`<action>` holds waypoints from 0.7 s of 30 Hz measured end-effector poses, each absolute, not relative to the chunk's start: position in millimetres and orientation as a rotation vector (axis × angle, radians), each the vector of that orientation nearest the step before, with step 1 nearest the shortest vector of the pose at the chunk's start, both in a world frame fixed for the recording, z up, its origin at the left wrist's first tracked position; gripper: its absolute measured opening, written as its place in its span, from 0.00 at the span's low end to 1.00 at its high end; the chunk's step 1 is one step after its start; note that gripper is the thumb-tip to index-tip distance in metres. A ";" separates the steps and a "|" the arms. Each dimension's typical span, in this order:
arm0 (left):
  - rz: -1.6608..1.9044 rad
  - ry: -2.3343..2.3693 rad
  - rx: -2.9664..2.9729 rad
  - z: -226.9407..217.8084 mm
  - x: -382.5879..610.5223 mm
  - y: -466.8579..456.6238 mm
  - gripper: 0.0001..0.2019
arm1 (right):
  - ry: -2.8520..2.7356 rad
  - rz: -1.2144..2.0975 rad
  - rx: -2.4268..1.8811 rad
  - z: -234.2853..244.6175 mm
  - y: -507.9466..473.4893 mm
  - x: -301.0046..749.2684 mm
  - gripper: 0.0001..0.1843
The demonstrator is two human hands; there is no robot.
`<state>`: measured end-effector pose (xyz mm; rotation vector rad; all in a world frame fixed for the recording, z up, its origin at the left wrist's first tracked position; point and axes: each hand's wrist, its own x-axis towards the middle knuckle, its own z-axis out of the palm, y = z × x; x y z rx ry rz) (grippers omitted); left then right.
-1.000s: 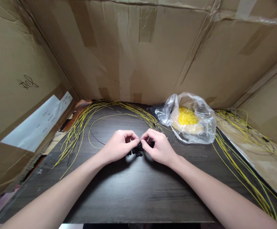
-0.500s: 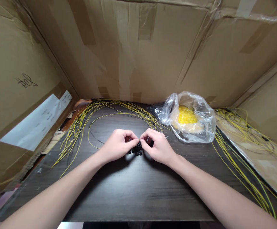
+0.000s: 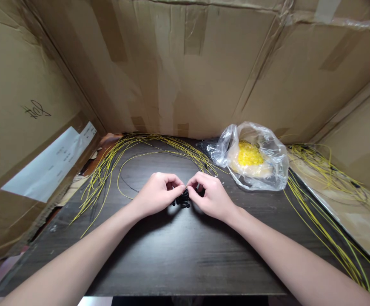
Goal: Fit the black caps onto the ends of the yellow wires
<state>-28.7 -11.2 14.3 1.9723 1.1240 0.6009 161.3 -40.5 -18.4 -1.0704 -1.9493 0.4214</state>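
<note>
"Pinching little shiny black plastic pieces [image 3: 183, 200], that's me!"

"How are your fingers?"

"My left hand [image 3: 157, 195] and my right hand [image 3: 212, 197] are both closed, and the fingertips hold the pieces tight."

"Where are the pieces?"

"Between my hands, just over the dark wood table [image 3: 185, 259]."

"What else is near?"

"Long thin yellow wires [image 3: 100, 180] lie curved behind my hands. A clear plastic bag [image 3: 276, 168] of yellow bits [image 3: 250, 154] sits near my right hand."

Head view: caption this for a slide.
Left hand and right hand pinch small black plastic pieces over a dark wooden table.
</note>
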 end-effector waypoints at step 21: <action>0.576 1.051 1.971 15.1 -30.5 -12.3 0.08 | -2.038 0.425 -1.032 -14.7 -40.5 163.6 0.04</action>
